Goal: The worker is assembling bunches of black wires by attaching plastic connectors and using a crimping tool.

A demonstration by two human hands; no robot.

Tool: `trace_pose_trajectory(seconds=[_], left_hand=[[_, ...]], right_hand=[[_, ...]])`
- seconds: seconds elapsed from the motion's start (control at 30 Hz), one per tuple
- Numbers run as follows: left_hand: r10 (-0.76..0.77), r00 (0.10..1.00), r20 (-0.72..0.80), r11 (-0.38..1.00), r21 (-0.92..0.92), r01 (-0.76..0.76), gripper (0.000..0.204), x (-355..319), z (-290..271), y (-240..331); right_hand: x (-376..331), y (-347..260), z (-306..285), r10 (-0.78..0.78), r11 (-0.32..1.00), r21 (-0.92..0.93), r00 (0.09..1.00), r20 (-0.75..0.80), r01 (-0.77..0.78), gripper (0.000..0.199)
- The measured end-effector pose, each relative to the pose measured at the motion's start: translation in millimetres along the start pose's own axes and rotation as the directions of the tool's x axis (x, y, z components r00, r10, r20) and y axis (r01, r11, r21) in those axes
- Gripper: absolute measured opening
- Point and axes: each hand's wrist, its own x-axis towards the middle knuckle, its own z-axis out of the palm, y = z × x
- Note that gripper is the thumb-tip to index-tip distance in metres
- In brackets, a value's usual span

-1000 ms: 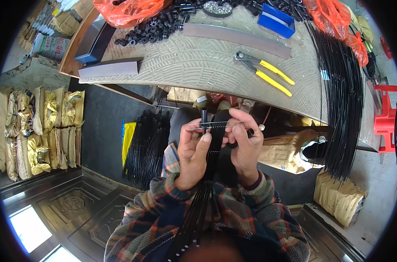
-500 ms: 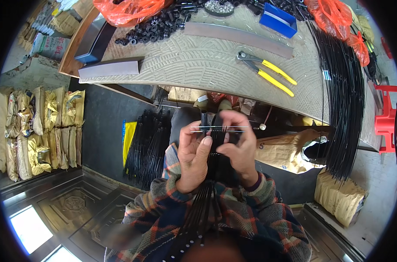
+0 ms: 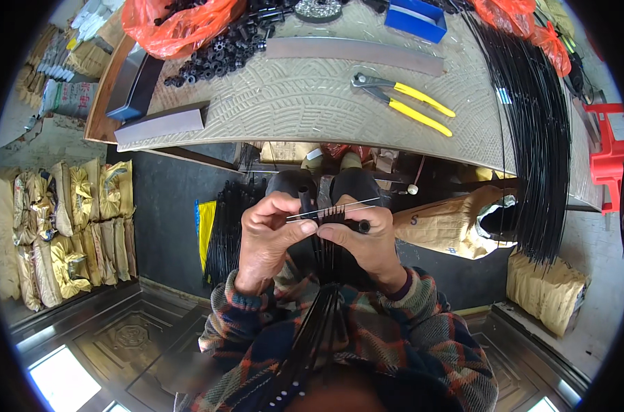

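My left hand [image 3: 265, 233] is closed, its thumb and fingers pinching one end of a thin metal wire [image 3: 358, 204] and a row of thin black rods [image 3: 334, 211]. Beside its fingertips a short black tube [image 3: 305, 198] stands up. My right hand [image 3: 367, 244] is closed too, its thumb pressed against the row. A second black tubular piece [image 3: 362, 226] pokes out of its grip, open end showing. Strung across the wire, the rods' ends lie between both thumbs, while their long parts run down over my lap and chest. My fingers partly hide how these parts join.
On the table [image 3: 277, 103] ahead lie yellow-handled pliers [image 3: 408, 103], a flat metal bar [image 3: 353, 55], black fittings [image 3: 216, 62] and a blue box [image 3: 416, 19]. Long black rods [image 3: 542, 137] hang over its right edge. Wrapped brown packages [image 3: 71, 226] are stacked at left.
My right hand, loose and blurred before, has closed in on the row of rods, and a black tubular piece now shows in it. The wire has tilted, and the whole view has shifted slightly.
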Motion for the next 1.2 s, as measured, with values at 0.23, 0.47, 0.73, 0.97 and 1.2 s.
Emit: trace_pose_trajectory(seconds=[0.23, 0.47, 0.73, 0.97, 1.2], left_hand=[[0.083, 0.996, -0.034, 0.996, 0.026, -0.083, 0.02, -3.8, 2.1, -8.2], [-0.003, 0.999, 0.033, 0.998, -0.069, 0.005, 0.022, -5.1, 4.0, -9.2], [0.054, 0.998, -0.02, 0.998, -0.043, -0.054, 0.021, -7.5, 6.2, -13.9], [0.09, 0.995, -0.045, 0.996, -0.019, -0.091, 0.022, -9.2, 11.4, -14.4], [0.181, 0.98, -0.085, 0.981, -0.058, -0.187, 0.025, -12.4, 9.0, -32.7]], right_hand=[[-2.1, -9.5, 19.0, 0.05, 0.997, -0.056, 0.986, -0.159, -0.06, 0.015], [0.1, -6.3, 10.3, 0.087, 0.996, 0.032, 0.995, -0.04, -0.085, 0.014], [-3.2, -11.5, 14.1, 0.171, 0.985, 0.026, 0.98, -0.105, -0.169, 0.012], [0.6, -13.6, 15.1, 0.114, 0.99, -0.075, 0.989, -0.097, -0.121, 0.011], [3.3, 0.3, 10.3, 0.294, 0.95, 0.108, 0.956, 0.016, -0.294, 0.012]])
